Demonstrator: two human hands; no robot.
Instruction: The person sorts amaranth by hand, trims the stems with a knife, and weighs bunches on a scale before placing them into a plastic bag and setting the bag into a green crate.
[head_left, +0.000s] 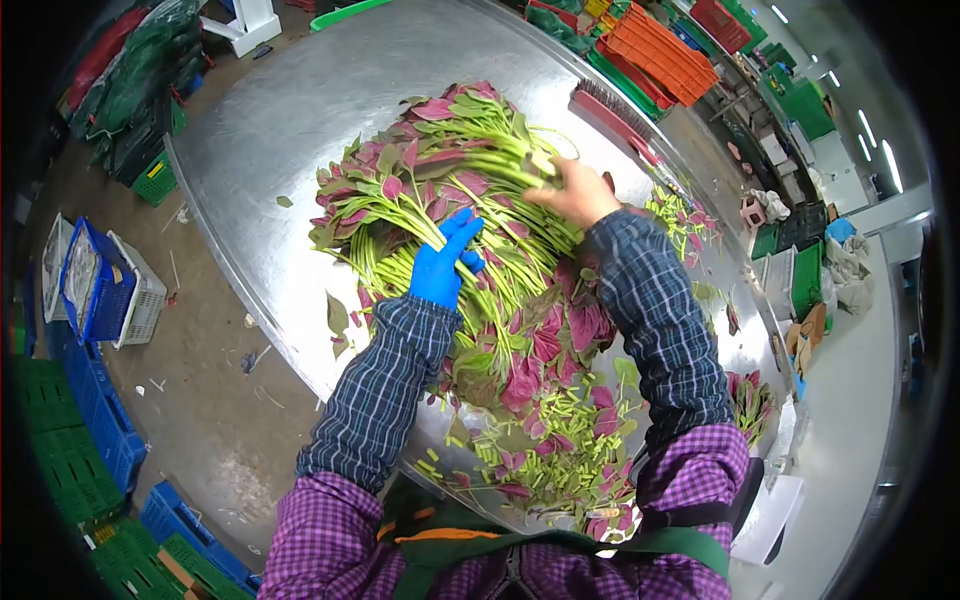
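Note:
A big heap of amaranth [520, 235], with purple-red and green leaves and long pale green stems, lies on the metal table. My left hand [440, 268], in a blue glove, is closed around a thin bunch of amaranth stems [402, 208] whose leaves point up and left. At the heap's far right side, my bare right hand [580, 192] grips the stem ends of another bunch [490, 160]; slight blur softens its fingertips. Below both hands, cut stem pieces and loose leaves [545, 440] are scattered close to my body.
A brush with dark bristles [615, 118] lies along the far right edge of the metal table [270, 130]. More trimmings [685, 225] sit beyond my right forearm. Orange crates [660, 50] stand behind the table; blue and white baskets [100, 280] are on the floor at left.

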